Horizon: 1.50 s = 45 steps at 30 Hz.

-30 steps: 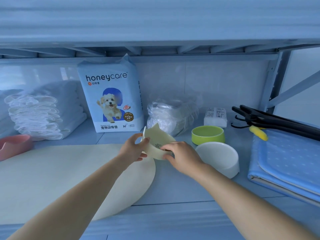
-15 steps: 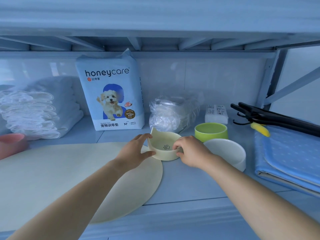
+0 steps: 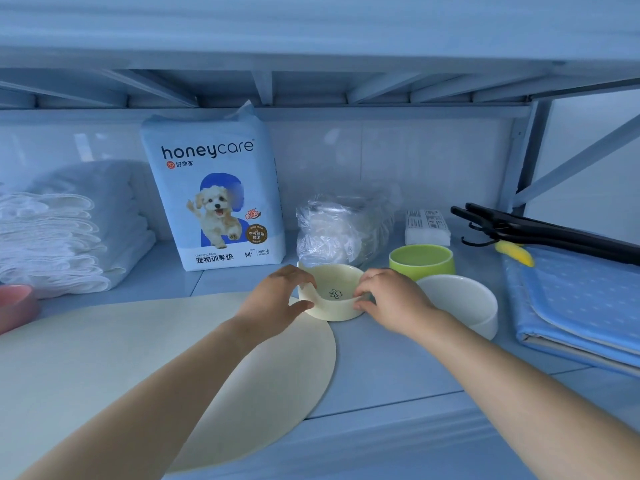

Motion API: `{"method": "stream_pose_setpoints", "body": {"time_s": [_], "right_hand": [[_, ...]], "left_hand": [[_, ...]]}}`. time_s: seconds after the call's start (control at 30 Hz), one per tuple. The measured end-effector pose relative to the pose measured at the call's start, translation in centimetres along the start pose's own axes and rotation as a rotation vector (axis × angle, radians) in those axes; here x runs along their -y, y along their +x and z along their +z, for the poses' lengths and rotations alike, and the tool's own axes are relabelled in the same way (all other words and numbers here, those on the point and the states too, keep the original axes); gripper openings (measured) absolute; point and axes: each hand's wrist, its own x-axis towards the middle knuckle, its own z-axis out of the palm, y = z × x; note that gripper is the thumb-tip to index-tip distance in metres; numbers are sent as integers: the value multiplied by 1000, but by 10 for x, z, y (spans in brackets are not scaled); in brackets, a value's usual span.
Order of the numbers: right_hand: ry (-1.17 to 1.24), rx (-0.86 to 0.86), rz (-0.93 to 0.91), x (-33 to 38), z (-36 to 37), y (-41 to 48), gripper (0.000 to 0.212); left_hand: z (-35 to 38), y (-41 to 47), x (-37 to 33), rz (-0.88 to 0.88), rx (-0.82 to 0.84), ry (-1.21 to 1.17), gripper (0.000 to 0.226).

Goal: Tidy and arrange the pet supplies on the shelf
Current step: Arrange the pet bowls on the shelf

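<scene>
A cream pet bowl (image 3: 332, 289) with a paw print inside stands upright on the shelf (image 3: 398, 368), at the right edge of a large cream mat (image 3: 138, 348). My left hand (image 3: 277, 299) grips its left rim, fingers over the top and thumb against the side. My right hand (image 3: 391, 299) holds the right rim the same way. Just right of the bowl stand a green bowl (image 3: 420, 259) and a white bowl (image 3: 460, 299).
A honeycare pad pack (image 3: 214, 195) stands at the back, folded white pads (image 3: 62, 233) to its left, a pink bowl (image 3: 15, 306) at the far left. A clear plastic bag (image 3: 339, 226), a white packet (image 3: 427, 226), black hangers (image 3: 540, 230) and a blue mat (image 3: 581, 306) fill the right.
The cream bowl was tilted in both hands above the shelf a second ago; it now stands flat on the shelf beside the mat's edge, both hands still on its rim.
</scene>
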Motion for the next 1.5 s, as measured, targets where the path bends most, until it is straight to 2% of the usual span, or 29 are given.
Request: {"method": "stream_pose_setpoints", "body": {"time_s": [0.1, 0.23, 0.4, 0.73, 0.9, 1.0, 1.13, 1.5], "right_hand": [[56, -22, -6, 7, 5, -2, 31], [66, -45, 2, 9, 8, -6, 29], [37, -66, 39, -9, -8, -14, 32], [24, -119, 75, -52, -44, -42, 27], [12, -89, 71, -77, -57, -61, 27], [12, -84, 68, -93, -66, -72, 26], [30, -68, 56, -113, -75, -83, 24], [92, 2, -112, -133, -83, -83, 21]], "left_hand": [[0, 5, 0, -14, 22, -43, 14], [3, 9, -5, 3, 13, -85, 14], [13, 15, -27, 69, 45, 0, 15], [32, 29, -76, 219, 57, -61, 28], [53, 34, -107, 309, 141, -52, 37], [66, 35, -121, 365, 237, -17, 53], [82, 37, -136, 334, 259, 4, 67], [90, 27, -147, 205, 109, 104, 54]]}}
